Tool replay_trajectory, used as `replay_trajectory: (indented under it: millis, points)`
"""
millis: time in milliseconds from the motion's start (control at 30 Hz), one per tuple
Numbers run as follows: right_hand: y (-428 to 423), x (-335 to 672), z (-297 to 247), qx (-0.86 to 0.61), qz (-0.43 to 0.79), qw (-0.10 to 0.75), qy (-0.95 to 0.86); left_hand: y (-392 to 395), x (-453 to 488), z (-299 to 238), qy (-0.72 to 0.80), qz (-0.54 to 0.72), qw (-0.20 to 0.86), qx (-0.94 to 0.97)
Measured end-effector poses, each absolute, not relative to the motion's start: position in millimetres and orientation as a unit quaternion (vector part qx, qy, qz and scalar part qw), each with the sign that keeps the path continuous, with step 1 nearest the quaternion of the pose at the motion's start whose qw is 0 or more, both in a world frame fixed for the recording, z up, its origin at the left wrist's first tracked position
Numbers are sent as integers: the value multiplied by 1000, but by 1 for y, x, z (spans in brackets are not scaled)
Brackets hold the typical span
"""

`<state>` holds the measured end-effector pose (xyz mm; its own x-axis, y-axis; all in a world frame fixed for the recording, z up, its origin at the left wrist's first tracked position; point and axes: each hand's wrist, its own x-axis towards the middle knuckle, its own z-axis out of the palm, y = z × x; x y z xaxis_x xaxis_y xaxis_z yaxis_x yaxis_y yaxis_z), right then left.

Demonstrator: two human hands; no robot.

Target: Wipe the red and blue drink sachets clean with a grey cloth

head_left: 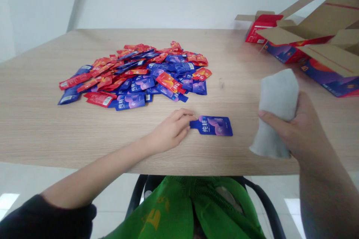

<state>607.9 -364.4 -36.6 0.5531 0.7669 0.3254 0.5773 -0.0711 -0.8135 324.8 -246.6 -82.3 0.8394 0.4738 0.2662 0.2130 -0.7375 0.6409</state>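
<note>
My left hand point(169, 130) lies on the wooden table point(84, 134), its curled fingertips pinching the narrow spout of a blue foil sachet point(214, 126). Behind that hand spreads a loose heap of blue and red sachets point(134, 78), a short way from my fingers. My right hand point(297, 127) is shut around a stuffed grey cloth bag point(276, 110), holding it up at the right of the lone sachet. The bag's contents are hidden.
An opened cardboard carton point(316, 33) with red and blue printed panels stands at the back right of the table, beside a red box point(263, 28). Below the table's near edge are a dark chair frame point(137, 194) and a green bag point(179, 209).
</note>
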Motion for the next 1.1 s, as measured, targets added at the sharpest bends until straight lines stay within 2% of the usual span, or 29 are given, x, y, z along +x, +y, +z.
replay_trajectory:
  millis: [67,133,233,433,600,733,1100]
  points:
    - [-359,593,-45,-751,54,392,-529,-252,323,-92,162,171,229,944]
    - [-350,565,-64,-737,79,296,-602,-259,326,-103,154,119,166,967]
    - [-334,528,-91,-715,91,213,-660,-272,332,-112,177,76,102,976]
    - [-324,517,-98,-683,75,217,-693,-281,341,-106,195,65,69,976]
    - [-340,522,-103,-666,3,125,-736,-276,339,-104,182,69,93,976]
    - [-346,525,-113,-664,2,85,-743,-274,335,-108,191,76,122,971]
    - [-351,530,-123,-754,-11,136,-642,-273,326,-106,184,54,170,967]
